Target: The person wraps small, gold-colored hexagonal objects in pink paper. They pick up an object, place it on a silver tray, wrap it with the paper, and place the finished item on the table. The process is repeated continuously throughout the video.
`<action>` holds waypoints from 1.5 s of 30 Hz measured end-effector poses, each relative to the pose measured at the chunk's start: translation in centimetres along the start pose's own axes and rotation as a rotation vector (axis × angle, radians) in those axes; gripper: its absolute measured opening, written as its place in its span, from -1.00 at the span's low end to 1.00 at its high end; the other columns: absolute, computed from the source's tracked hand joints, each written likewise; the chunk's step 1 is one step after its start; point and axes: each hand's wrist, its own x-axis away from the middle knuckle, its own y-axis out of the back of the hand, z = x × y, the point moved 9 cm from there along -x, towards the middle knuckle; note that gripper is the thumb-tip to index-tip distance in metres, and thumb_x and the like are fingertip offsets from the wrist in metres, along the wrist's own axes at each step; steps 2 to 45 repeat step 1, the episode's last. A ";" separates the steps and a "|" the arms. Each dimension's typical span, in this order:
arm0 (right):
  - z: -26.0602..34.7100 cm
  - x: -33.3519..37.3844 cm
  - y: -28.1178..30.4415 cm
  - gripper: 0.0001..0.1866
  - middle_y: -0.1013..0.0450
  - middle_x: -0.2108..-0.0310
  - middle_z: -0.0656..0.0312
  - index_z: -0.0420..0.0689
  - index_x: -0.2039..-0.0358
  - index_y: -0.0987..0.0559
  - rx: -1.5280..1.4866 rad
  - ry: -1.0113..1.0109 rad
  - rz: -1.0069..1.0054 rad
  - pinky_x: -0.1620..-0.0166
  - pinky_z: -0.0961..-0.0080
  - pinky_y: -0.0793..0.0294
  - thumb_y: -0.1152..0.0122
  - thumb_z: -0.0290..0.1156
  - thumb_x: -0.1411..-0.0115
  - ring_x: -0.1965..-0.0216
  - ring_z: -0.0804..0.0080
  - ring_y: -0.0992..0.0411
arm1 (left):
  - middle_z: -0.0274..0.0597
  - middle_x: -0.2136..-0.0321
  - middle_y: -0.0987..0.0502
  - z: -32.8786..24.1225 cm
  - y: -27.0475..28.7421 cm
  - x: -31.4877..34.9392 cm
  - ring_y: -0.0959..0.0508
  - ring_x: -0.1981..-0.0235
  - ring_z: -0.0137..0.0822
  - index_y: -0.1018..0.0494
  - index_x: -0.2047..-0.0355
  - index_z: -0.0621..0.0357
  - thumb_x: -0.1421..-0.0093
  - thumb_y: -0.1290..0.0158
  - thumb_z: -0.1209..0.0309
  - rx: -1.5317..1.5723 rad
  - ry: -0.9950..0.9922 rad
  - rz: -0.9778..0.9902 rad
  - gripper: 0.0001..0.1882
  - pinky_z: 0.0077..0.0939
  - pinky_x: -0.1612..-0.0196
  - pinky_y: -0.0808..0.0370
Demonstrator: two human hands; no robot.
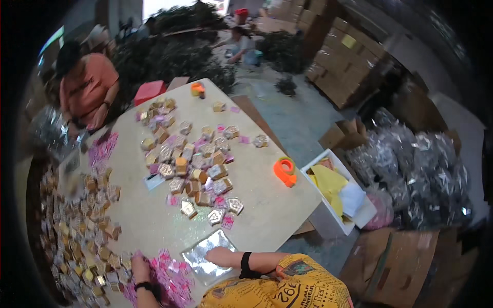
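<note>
My left hand [140, 269] is at the table's near edge, between a spread of pink printed tags [172, 277] and a heap of small gold house-shaped pieces [84, 251]. Its fingers look drawn together, and what they hold, if anything, is too small to make out. My right hand [222, 256] rests on a shiny, clear-to-silver plastic bag [209, 245] lying flat. The fingers of that hand are hidden. Beyond the bag lies a loose group of wrapped gold house-shaped pieces [197, 174], with pink tags among them.
An orange tape dispenser [285, 173] lies near the right edge of the table [272, 205]; another orange one [197, 90] is at the far end. A white foam box [328, 215] stands right, beside stuffed clear bags [411, 174]. A co-worker [90, 87] handles plastic at far left.
</note>
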 end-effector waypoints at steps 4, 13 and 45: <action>-1.0 0.2 -0.8 -0.83 -0.44 0.44 -0.07 -0.22 0.44 -0.49 0.084 0.004 0.028 0.29 0.13 -0.45 -0.02 -0.40 0.02 0.35 -0.04 -0.46 | 0.16 0.12 -0.43 -1.5 -0.3 -2.0 -0.41 0.05 0.06 -0.42 0.09 0.19 0.01 0.02 0.56 -0.014 -0.057 0.012 -0.60 -0.22 -0.04 -0.33; -1.0 0.2 -0.8 -0.83 -0.44 0.44 -0.07 -0.22 0.44 -0.49 0.084 0.004 0.028 0.29 0.13 -0.45 -0.02 -0.40 0.02 0.35 -0.04 -0.46 | 0.16 0.12 -0.43 -1.5 -0.3 -2.0 -0.41 0.05 0.06 -0.42 0.09 0.19 0.01 0.02 0.56 -0.014 -0.057 0.012 -0.60 -0.22 -0.04 -0.33; -1.0 0.2 -0.8 -0.83 -0.44 0.44 -0.07 -0.22 0.44 -0.49 0.084 0.004 0.028 0.29 0.13 -0.45 -0.02 -0.40 0.02 0.35 -0.04 -0.46 | 0.16 0.12 -0.43 -1.5 -0.3 -2.0 -0.41 0.05 0.06 -0.42 0.09 0.19 0.01 0.02 0.56 -0.014 -0.057 0.012 -0.60 -0.22 -0.04 -0.33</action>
